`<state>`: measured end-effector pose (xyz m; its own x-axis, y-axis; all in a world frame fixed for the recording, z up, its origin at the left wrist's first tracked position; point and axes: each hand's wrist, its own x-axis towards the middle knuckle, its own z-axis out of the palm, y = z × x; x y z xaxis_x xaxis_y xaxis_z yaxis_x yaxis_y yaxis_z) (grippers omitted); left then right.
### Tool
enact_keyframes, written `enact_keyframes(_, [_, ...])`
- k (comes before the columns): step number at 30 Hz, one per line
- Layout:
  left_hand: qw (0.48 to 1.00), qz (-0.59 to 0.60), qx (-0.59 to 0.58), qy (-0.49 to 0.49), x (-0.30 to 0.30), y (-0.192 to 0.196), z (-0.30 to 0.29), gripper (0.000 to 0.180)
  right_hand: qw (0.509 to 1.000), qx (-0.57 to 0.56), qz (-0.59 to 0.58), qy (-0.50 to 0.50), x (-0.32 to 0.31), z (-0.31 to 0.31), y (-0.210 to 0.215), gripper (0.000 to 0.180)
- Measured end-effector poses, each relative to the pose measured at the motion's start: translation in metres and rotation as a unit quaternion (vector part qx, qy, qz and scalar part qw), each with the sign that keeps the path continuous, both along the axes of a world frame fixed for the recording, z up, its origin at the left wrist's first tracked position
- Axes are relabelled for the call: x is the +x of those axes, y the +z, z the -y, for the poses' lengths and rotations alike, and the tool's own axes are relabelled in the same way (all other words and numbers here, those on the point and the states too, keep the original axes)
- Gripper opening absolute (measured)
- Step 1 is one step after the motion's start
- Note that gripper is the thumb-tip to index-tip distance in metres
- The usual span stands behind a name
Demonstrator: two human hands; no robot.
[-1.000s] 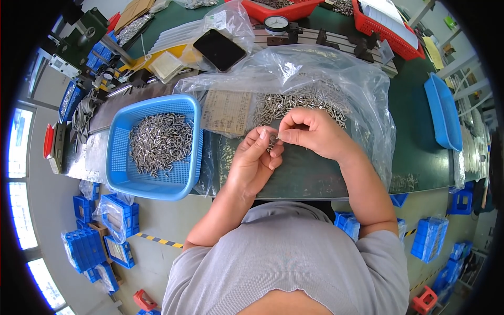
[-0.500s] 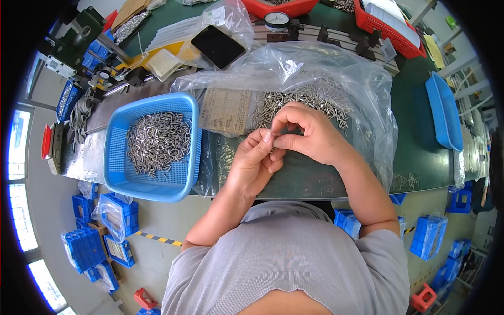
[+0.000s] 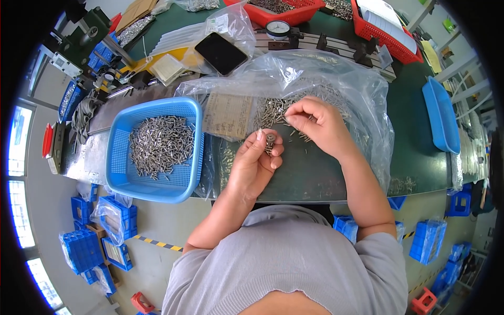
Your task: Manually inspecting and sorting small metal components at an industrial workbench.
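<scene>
My left hand (image 3: 249, 165) is closed around a small round metal piece with a hole in its middle (image 3: 271, 137), held face up between thumb and fingers. Several small metal pins show below it, against the curled fingers. To the right and a little farther off, my right hand (image 3: 320, 126) has thumb and forefinger pinched together; whatever is between the tips is too small to name. Those fingertips are at the near edge of a heap of small metal pins (image 3: 273, 111), which lies on and partly under a clear plastic bag (image 3: 367, 115).
Left of my hands stands a blue plastic basket (image 3: 152, 193) holding many metal pins. A brown written-on card (image 3: 227, 114) lies between basket and heap. Farther back are a black phone (image 3: 221, 53), a dial gauge (image 3: 277, 29) and red baskets (image 3: 388, 39). A blue tray (image 3: 441, 118) sits far right.
My right hand has drawn away from the left, moving right and farther off to the heap. The round metal piece in my left hand is now uncovered.
</scene>
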<state>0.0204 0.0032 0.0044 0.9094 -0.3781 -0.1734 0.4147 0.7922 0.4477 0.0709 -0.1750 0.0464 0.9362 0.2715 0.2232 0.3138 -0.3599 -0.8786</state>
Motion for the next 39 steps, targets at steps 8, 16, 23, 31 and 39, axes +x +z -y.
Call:
enact_keyframes(8, [1.0, 0.013, -0.002, -0.012, 0.001, 0.0, -0.001, 0.029, 0.962, -0.235, 0.135, 0.018, 0.005, 0.004, -0.016, 0.012])
enact_keyframes(16, [1.0, 0.011, 0.007, -0.012, 0.001, 0.0, 0.0, 0.024, 0.952, -0.262, 0.16, 0.005, 0.002, -0.001, -0.019, 0.01])
enact_keyframes(23, [1.0, -0.003, -0.009, -0.016, 0.0, 0.0, -0.001, 0.016, 0.981, 0.07, -0.125, 0.13, -0.008, -0.002, 0.005, 0.007])
enact_keyframes(31, [1.0, -0.002, 0.006, -0.01, -0.001, 0.0, 0.0, 0.016, 0.975, 0.077, -0.133, 0.158, -0.009, -0.004, 0.006, 0.01])
enact_keyframes(39, [1.0, -0.014, 0.015, -0.01, -0.001, 0.0, -0.001, 0.016, 0.987, 0.028, -0.073, 0.139, -0.01, -0.009, 0.003, 0.008])
